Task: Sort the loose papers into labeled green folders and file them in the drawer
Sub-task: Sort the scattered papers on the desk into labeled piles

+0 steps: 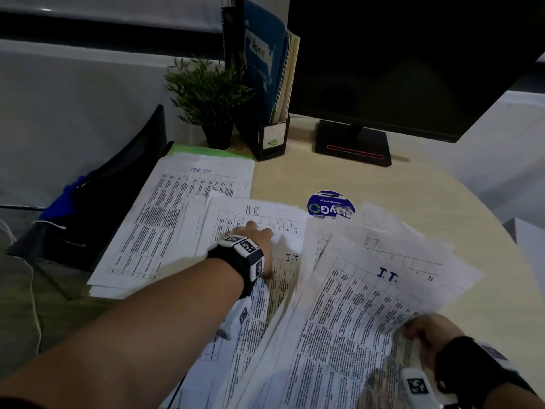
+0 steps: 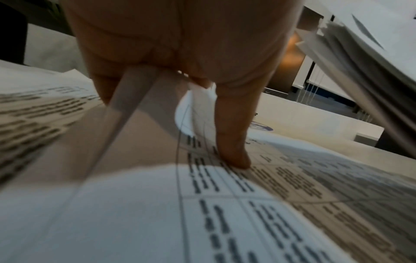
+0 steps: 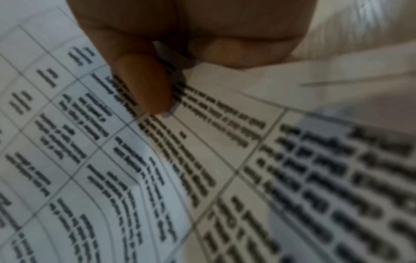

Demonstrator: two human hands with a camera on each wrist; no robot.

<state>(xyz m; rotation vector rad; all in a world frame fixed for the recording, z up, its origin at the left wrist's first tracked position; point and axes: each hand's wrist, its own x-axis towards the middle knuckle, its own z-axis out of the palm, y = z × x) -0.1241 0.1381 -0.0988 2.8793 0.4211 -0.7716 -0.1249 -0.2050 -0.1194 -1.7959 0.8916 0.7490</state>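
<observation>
Printed table sheets lie spread over the desk. My left hand (image 1: 256, 230) reaches onto a sheet headed H.R. (image 1: 253, 211) and pinches a sheet marked I.T. (image 1: 290, 261). In the left wrist view its thumb (image 2: 234, 151) presses on the print while the sheet's edge (image 2: 126, 106) runs up between the fingers. My right hand (image 1: 424, 330) grips a fanned stack of I.T. papers (image 1: 368, 305) by the right edge, with the thumb (image 3: 146, 85) on top. A green folder (image 1: 206, 150) shows under the back-left pile (image 1: 182, 202).
A potted plant (image 1: 208, 95), a file holder with a blue folder (image 1: 265, 63) and a dark monitor (image 1: 413, 54) on its stand (image 1: 352, 143) line the back. A round blue sticker (image 1: 328, 205) lies mid-desk. A black tray rack (image 1: 118, 178) sits at the left edge.
</observation>
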